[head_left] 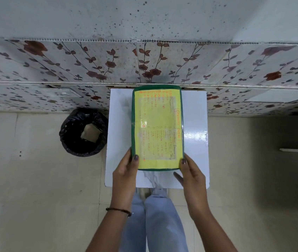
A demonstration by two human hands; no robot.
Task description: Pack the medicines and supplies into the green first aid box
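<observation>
The green first aid box sits on the small white worktop, running lengthwise from the far edge, where it meets the flowered wall panel, to just short of the near edge. Its top is covered by a yellow sheet with orange handwriting, framed by the green rim, so it appears to be closed, or else a lid is being held flat over it; which of the two cannot be told from above. The left hand clasps the near left corner, thumb laid on the yellow sheet and fingers wrapped under the side. The right hand grips the near right corner the same way, thumb on top. No medicines or supplies show anywhere on the worktop or the floor, so the packing is either finished with everything inside, or has not begun and the goods lie out of view; I lean toward the first, with the box being closed or set down, but that is a guess. The inside of the box is wholly hidden. The handwriting is too small and blurred to read. Any latch or hinge is out of sight. A bin with a black liner stands on the floor beside the worktop's left edge, holding a pale scrap I cannot identify.
</observation>
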